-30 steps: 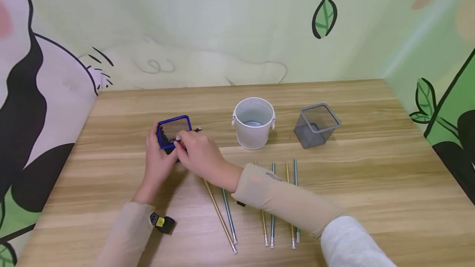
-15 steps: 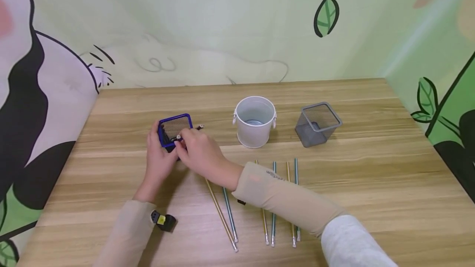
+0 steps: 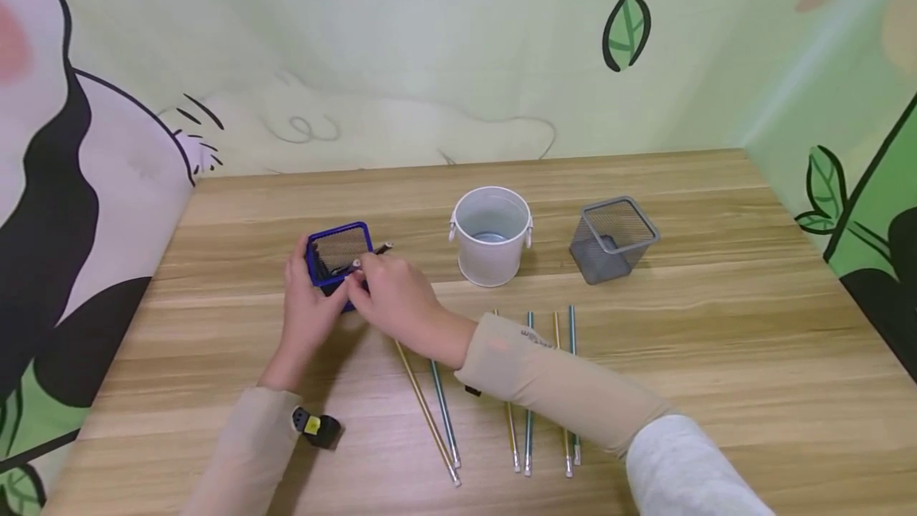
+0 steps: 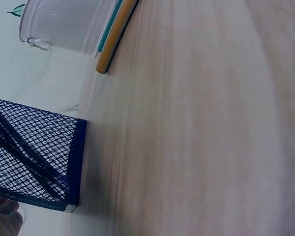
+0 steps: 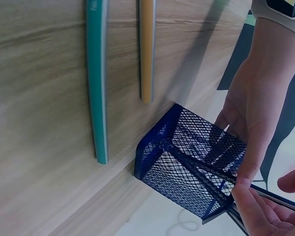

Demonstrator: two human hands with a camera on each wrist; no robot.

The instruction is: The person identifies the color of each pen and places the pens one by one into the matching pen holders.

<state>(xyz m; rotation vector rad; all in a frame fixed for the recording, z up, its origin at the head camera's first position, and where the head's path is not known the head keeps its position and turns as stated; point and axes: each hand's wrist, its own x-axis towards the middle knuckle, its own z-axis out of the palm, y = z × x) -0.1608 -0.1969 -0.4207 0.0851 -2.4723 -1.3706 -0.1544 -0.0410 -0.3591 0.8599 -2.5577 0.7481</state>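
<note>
My left hand (image 3: 308,317) grips a blue mesh pen holder (image 3: 337,229) at the table's left, its fingers on the far side and thumb at the near rim. Above the rim, my right hand (image 3: 397,297) has its fingers curled around the upper part of a black pencil (image 3: 356,263). Another dark pencil (image 3: 388,247) sticks out beyond the knuckles. In the right wrist view, several dark sticks lean inside the holder (image 5: 191,162), and the right thumb (image 5: 292,180) stands a little off the fingers. The exact contact on each pencil is partly hidden.
A white bucket (image 3: 490,261) with side handles stands mid-table, and a grey mesh holder (image 3: 602,261) to its right. A gold pencil (image 3: 427,416) and a teal pencil (image 3: 444,412) lie near me. Further gold and teal pencils (image 3: 528,444) lie partly under the right sleeve.
My right hand has shifted slightly right, and the black pencil's end at the holder's rim has moved right with it. The left hand stays on the pen holder.
</note>
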